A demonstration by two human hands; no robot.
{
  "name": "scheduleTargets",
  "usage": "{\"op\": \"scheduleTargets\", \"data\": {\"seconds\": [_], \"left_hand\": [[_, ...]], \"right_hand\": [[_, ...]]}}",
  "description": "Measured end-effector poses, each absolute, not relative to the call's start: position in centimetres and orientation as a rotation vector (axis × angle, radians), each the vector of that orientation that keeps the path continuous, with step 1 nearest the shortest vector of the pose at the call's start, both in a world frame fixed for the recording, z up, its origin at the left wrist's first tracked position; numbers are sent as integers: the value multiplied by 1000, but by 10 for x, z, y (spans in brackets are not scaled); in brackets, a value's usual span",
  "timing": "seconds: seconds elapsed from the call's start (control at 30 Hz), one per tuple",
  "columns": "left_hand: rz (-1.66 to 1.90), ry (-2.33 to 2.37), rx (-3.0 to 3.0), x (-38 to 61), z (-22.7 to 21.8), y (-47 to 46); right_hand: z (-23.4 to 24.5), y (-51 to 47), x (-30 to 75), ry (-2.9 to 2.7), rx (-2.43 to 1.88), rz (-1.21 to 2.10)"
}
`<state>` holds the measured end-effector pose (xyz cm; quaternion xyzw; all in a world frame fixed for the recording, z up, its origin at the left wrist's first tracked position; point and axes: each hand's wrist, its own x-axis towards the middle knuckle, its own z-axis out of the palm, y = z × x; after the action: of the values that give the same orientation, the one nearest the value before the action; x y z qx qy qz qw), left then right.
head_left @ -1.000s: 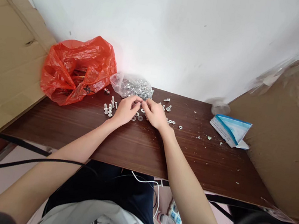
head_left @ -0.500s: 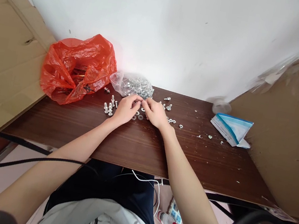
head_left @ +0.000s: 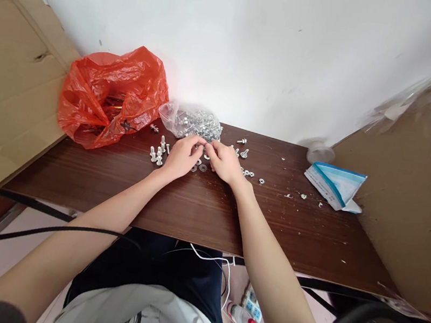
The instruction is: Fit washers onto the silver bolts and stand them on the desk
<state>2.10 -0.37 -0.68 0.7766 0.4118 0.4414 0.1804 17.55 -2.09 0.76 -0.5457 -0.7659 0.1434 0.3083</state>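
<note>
My left hand [head_left: 182, 155] and my right hand [head_left: 223, 161] meet fingertip to fingertip over the dark wooden table [head_left: 191, 209]. The fingers of both are curled and pinched together; whatever they hold is too small and hidden to name. Flat washers [head_left: 203, 168] lie on the wood between and below the hands. Several bolts [head_left: 159, 157] stand upright left of my left hand. Nuts [head_left: 251, 175] are scattered right of my right wrist, with more bolts [head_left: 244, 153] behind them. Just beyond the hands rests a clear plastic bag [head_left: 195, 123] full of metal fasteners.
A red plastic bag [head_left: 113, 96] sits at the back left by a cardboard panel [head_left: 12, 74]. On the right are a blue and white packet [head_left: 334, 186], a clear round container [head_left: 320, 153] and another cardboard panel [head_left: 419, 188]. A white wall [head_left: 265, 55] closes off the back.
The view has shifted very slightly. Both hands keep the same pinched pose at the same spot, and nothing on the table has visibly moved.
</note>
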Motion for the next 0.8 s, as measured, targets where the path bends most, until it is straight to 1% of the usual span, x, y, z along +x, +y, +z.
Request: {"op": "scheduleTargets", "data": {"seconds": [0.33, 0.8], "left_hand": [[1268, 1082, 2196, 22, -9, -3], [1222, 1110, 2149, 23, -2, -8]], "right_hand": [[9, -22, 175, -2011, -1499, 344], [11, -23, 175, -2004, -1506, 355]]}}
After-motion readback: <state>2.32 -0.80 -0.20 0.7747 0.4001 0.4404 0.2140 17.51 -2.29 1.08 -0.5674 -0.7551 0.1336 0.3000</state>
